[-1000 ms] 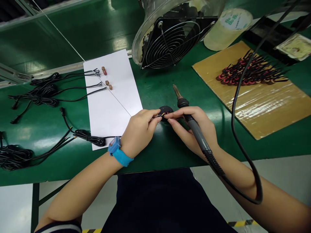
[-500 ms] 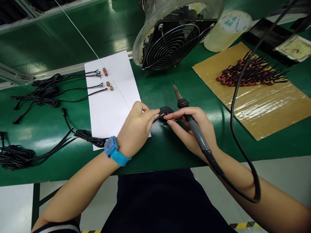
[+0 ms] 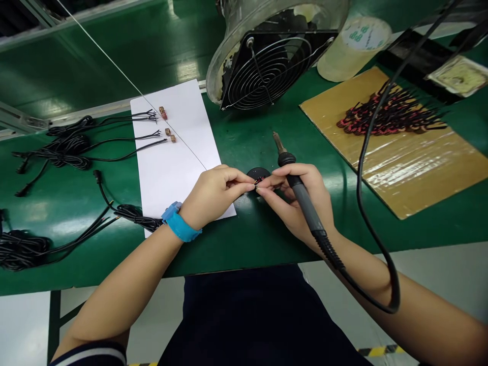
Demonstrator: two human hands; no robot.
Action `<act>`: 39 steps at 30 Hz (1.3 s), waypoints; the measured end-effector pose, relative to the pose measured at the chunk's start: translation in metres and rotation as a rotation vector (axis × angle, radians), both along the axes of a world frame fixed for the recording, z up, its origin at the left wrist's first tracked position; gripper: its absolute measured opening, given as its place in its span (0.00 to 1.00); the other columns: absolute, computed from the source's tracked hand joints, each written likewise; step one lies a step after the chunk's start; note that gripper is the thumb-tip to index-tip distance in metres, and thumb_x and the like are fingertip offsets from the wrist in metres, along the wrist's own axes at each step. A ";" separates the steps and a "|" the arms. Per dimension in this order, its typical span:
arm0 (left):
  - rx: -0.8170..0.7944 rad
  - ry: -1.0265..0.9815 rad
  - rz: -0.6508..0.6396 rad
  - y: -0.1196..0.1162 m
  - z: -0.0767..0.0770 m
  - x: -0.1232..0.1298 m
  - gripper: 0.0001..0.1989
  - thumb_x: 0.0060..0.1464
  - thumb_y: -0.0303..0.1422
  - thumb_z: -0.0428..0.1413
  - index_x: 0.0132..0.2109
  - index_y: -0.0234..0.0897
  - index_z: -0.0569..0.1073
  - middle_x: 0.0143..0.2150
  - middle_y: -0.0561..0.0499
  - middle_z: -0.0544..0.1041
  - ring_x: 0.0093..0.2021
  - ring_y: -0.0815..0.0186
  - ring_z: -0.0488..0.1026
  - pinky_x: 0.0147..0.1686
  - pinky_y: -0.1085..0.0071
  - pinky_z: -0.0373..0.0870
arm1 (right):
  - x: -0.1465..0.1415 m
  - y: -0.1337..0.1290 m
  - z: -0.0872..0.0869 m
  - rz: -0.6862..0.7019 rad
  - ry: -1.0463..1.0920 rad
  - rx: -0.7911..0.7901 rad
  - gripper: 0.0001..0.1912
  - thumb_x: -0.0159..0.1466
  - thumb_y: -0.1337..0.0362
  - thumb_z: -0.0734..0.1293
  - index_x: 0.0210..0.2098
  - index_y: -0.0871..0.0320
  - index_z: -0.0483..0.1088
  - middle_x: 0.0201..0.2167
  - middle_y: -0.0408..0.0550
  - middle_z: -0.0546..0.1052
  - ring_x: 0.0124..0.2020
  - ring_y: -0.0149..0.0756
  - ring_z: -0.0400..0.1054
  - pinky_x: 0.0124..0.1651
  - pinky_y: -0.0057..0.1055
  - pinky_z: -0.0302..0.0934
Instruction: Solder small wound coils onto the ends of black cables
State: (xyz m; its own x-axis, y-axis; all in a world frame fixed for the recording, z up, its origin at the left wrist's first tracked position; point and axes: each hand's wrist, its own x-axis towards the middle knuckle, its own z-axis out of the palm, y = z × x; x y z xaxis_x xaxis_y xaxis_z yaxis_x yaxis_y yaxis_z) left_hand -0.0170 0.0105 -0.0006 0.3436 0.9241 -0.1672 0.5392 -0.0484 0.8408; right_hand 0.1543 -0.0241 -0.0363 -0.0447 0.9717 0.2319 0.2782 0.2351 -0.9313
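Head camera: a soldering iron [image 3: 305,199] is held in the right hand [image 3: 322,195], its tip pointed away from the body and well clear of the fingertips. By the left hand [image 3: 213,195], a small wire end [image 3: 255,182] is pinched narrowly between thumb and forefinger; it is mostly hidden, and whether it is also gripped by the right fingertips beside it cannot be told. Behind the fingertips, a black round disc [image 3: 258,171] is seen on the green table [image 3: 236,254], with small red-and-black parts on it. A white sheet [image 3: 179,178] is partly covered by the left hand, and a blue wrist strap [image 3: 185,226] is worn.
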 end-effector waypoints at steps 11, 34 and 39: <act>0.070 0.076 -0.029 -0.003 0.000 0.003 0.05 0.53 0.31 0.57 0.36 0.37 0.78 0.33 0.51 0.76 0.33 0.68 0.72 0.34 0.72 0.68 | 0.000 0.003 0.004 0.003 -0.209 0.186 0.11 0.58 0.72 0.66 0.36 0.54 0.62 0.32 0.40 0.71 0.29 0.26 0.68 0.34 0.26 0.65; -0.142 -0.018 0.108 0.004 -0.004 0.016 0.11 0.54 0.33 0.52 0.28 0.35 0.76 0.25 0.50 0.76 0.27 0.68 0.71 0.26 0.73 0.67 | 0.024 0.026 -0.007 0.134 -0.326 0.112 0.17 0.55 0.67 0.69 0.40 0.54 0.59 0.34 0.41 0.75 0.33 0.31 0.71 0.36 0.28 0.68; -0.086 0.033 0.084 0.003 -0.003 0.017 0.10 0.53 0.31 0.51 0.29 0.36 0.77 0.27 0.51 0.77 0.28 0.68 0.71 0.28 0.73 0.67 | 0.025 0.028 -0.006 0.147 -0.394 0.165 0.15 0.56 0.66 0.69 0.39 0.54 0.60 0.34 0.42 0.74 0.33 0.32 0.71 0.34 0.28 0.67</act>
State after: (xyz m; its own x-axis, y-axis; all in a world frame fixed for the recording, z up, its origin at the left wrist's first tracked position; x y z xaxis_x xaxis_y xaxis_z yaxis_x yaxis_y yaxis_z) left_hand 0.0003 0.0138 -0.0040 0.2589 0.9312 -0.2566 0.5655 0.0692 0.8218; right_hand 0.1795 0.0034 -0.0424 -0.2956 0.8999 0.3205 0.5562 0.4349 -0.7082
